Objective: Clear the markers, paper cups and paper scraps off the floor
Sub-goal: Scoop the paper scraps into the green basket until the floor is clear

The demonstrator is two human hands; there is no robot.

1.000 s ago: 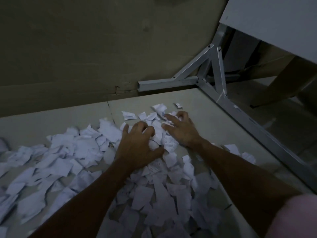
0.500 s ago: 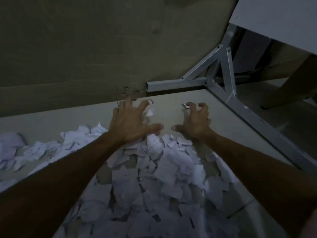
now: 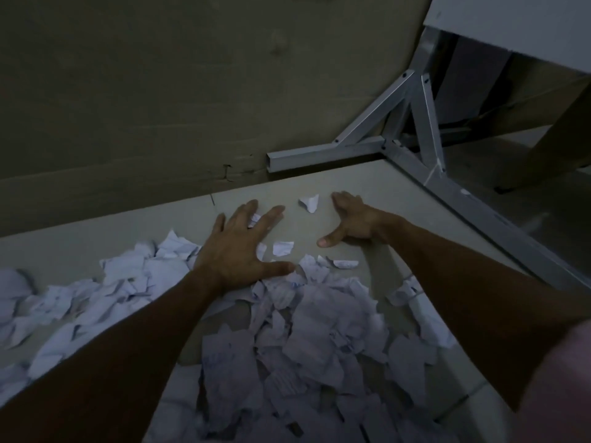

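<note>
Many torn white paper scraps heap between left hand and right hand, each grip wide, fingers splayed.

I am in a dim, bare workroom or store area; the exact kind cannot be told. Evidence: a plain tiled floor under me; a large cardboard sheet standing along its far edge; a bolted metal frame with diagonal braces at right, carrying a flat white worktop.
</note>
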